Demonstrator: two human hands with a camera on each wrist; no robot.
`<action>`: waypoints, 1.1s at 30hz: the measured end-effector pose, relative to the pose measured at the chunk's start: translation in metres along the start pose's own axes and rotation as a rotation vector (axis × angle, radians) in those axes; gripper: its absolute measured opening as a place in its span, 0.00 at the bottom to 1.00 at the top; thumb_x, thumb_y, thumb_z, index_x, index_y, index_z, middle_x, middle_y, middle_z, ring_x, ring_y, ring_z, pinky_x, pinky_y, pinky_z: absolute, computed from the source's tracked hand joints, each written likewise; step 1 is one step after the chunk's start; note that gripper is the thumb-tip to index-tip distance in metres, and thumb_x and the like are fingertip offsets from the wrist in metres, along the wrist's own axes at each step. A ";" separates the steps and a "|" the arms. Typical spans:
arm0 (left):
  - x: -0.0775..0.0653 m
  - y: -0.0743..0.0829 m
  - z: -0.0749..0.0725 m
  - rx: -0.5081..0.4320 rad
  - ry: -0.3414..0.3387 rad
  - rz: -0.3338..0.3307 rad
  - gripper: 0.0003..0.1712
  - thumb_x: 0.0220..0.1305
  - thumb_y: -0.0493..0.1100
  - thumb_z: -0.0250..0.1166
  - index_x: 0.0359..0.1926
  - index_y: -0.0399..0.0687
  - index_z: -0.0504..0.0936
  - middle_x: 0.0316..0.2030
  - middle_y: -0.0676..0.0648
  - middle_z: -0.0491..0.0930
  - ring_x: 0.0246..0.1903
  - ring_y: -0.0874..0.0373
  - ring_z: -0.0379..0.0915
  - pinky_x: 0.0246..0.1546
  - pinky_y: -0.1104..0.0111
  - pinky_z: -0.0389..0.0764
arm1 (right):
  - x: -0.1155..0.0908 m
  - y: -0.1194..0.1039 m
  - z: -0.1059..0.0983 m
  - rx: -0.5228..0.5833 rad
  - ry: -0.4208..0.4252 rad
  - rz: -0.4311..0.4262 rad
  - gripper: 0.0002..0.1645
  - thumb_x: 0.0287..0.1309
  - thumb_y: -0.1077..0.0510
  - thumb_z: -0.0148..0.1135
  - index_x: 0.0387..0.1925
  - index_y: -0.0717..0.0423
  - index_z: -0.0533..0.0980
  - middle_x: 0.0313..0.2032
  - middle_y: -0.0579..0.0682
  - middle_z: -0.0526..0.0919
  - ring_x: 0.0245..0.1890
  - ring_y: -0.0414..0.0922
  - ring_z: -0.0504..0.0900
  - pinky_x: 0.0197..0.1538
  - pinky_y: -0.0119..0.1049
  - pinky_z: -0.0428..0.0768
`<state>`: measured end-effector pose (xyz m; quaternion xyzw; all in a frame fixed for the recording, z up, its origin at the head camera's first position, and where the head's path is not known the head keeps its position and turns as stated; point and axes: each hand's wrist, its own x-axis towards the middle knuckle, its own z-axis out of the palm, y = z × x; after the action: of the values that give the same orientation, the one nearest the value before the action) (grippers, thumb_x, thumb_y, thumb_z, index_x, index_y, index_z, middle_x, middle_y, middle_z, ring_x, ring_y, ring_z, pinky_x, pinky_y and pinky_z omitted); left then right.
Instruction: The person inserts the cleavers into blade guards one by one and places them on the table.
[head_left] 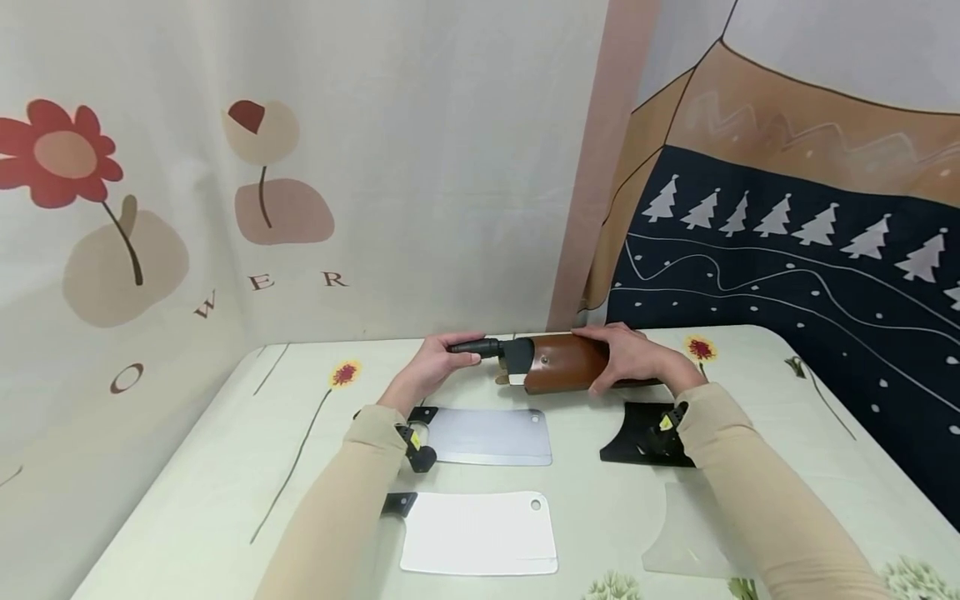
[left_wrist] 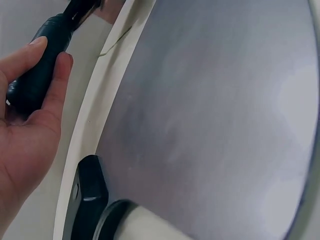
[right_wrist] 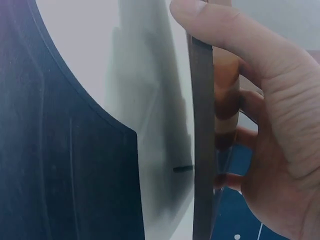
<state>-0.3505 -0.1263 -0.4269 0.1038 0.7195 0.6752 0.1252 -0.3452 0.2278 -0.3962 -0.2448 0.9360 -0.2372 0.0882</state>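
Note:
My left hand (head_left: 426,367) grips the black handle (head_left: 483,347) of a knife at the back of the table, thumb and fingers on opposite sides of it in the left wrist view. Only a short dark part of the blade (head_left: 516,356) shows; the rest sits inside a brown leather sheath (head_left: 558,364). My right hand (head_left: 636,358) holds the sheath's far end, with the thumb on the near side and the fingers around the other, as the right wrist view shows. Sheath and knife lie roughly level, just over or on the tabletop; I cannot tell which.
Nearer me lie a grey cleaver (head_left: 487,437) and a brighter cleaver (head_left: 480,533), handles to the left. To the right are a black blade cover (head_left: 630,442) and a translucent cover (head_left: 686,537), partly behind my right sleeve. A curtain (head_left: 450,167) hangs behind the table.

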 end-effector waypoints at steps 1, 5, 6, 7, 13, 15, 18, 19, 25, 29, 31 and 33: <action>0.000 0.000 0.001 0.008 -0.001 0.007 0.29 0.66 0.26 0.64 0.68 0.34 0.75 0.66 0.33 0.73 0.63 0.42 0.73 0.65 0.57 0.72 | 0.002 -0.001 0.001 0.000 0.003 -0.002 0.66 0.35 0.46 0.87 0.77 0.52 0.64 0.70 0.60 0.69 0.63 0.60 0.61 0.61 0.64 0.64; 0.002 0.001 0.005 0.028 0.007 0.025 0.29 0.64 0.27 0.66 0.67 0.36 0.77 0.64 0.34 0.75 0.63 0.43 0.73 0.65 0.57 0.71 | 0.006 -0.008 0.003 -0.008 0.015 -0.011 0.66 0.34 0.45 0.86 0.76 0.52 0.65 0.71 0.60 0.68 0.62 0.59 0.62 0.60 0.63 0.63; 0.003 0.001 0.005 0.030 0.011 0.025 0.29 0.64 0.27 0.66 0.67 0.36 0.77 0.64 0.35 0.76 0.63 0.43 0.73 0.65 0.57 0.71 | 0.007 -0.009 0.003 -0.009 0.016 -0.010 0.66 0.34 0.45 0.86 0.76 0.52 0.65 0.72 0.60 0.68 0.62 0.59 0.62 0.61 0.63 0.63; 0.003 0.001 0.005 0.025 0.016 0.026 0.29 0.64 0.27 0.66 0.66 0.36 0.78 0.64 0.35 0.76 0.62 0.43 0.73 0.65 0.57 0.72 | 0.008 -0.011 0.003 -0.009 0.015 -0.010 0.66 0.34 0.45 0.86 0.76 0.52 0.65 0.71 0.60 0.68 0.62 0.59 0.62 0.61 0.63 0.63; 0.001 -0.004 0.001 0.015 0.034 0.023 0.28 0.65 0.25 0.65 0.66 0.34 0.77 0.64 0.33 0.75 0.62 0.43 0.73 0.60 0.60 0.76 | 0.012 -0.015 0.008 0.016 0.001 0.002 0.65 0.34 0.46 0.86 0.76 0.51 0.65 0.67 0.61 0.71 0.62 0.60 0.63 0.59 0.63 0.65; 0.000 -0.004 0.001 0.019 0.030 0.019 0.28 0.65 0.25 0.65 0.66 0.35 0.77 0.65 0.33 0.74 0.62 0.43 0.73 0.59 0.61 0.76 | 0.012 -0.015 0.010 0.016 0.001 0.007 0.65 0.34 0.46 0.86 0.76 0.51 0.65 0.66 0.60 0.72 0.61 0.59 0.63 0.59 0.62 0.65; 0.000 -0.003 0.001 0.037 0.026 0.013 0.28 0.65 0.26 0.65 0.66 0.36 0.78 0.65 0.34 0.74 0.63 0.43 0.72 0.61 0.60 0.75 | 0.012 -0.014 0.011 0.012 0.007 0.006 0.64 0.35 0.46 0.86 0.76 0.51 0.66 0.64 0.60 0.73 0.61 0.59 0.63 0.59 0.61 0.64; 0.000 -0.003 0.001 0.044 0.028 0.010 0.28 0.65 0.27 0.65 0.66 0.37 0.78 0.65 0.35 0.75 0.63 0.43 0.72 0.62 0.59 0.74 | 0.012 -0.014 0.011 0.011 0.010 0.005 0.64 0.35 0.46 0.86 0.76 0.51 0.66 0.64 0.59 0.73 0.61 0.58 0.63 0.59 0.61 0.64; 0.002 -0.003 0.003 0.076 0.055 0.011 0.27 0.63 0.28 0.68 0.64 0.40 0.81 0.63 0.37 0.78 0.63 0.44 0.73 0.65 0.56 0.70 | 0.011 -0.015 0.012 -0.005 0.027 -0.002 0.64 0.35 0.47 0.85 0.76 0.51 0.66 0.67 0.60 0.71 0.62 0.59 0.62 0.60 0.63 0.62; 0.002 -0.002 0.005 0.079 0.055 0.023 0.27 0.63 0.29 0.68 0.64 0.40 0.81 0.64 0.37 0.77 0.64 0.44 0.72 0.67 0.56 0.69 | 0.012 -0.017 0.014 -0.017 0.038 -0.008 0.64 0.35 0.46 0.86 0.76 0.52 0.65 0.69 0.60 0.70 0.64 0.60 0.62 0.61 0.66 0.59; 0.003 -0.002 0.007 0.074 0.056 0.026 0.27 0.63 0.29 0.69 0.64 0.41 0.81 0.64 0.37 0.76 0.65 0.44 0.71 0.67 0.57 0.68 | 0.014 -0.018 0.015 -0.022 0.044 -0.018 0.65 0.34 0.46 0.86 0.76 0.52 0.65 0.70 0.60 0.70 0.64 0.60 0.62 0.61 0.66 0.59; 0.004 -0.002 0.008 0.069 0.059 0.029 0.27 0.63 0.29 0.69 0.64 0.41 0.81 0.64 0.37 0.76 0.65 0.44 0.71 0.67 0.57 0.68 | 0.015 -0.019 0.016 -0.025 0.050 -0.027 0.65 0.34 0.45 0.86 0.75 0.53 0.66 0.70 0.60 0.70 0.63 0.61 0.62 0.61 0.67 0.60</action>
<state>-0.3512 -0.1179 -0.4294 0.0988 0.7440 0.6546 0.0905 -0.3456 0.1995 -0.4012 -0.2526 0.9374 -0.2327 0.0582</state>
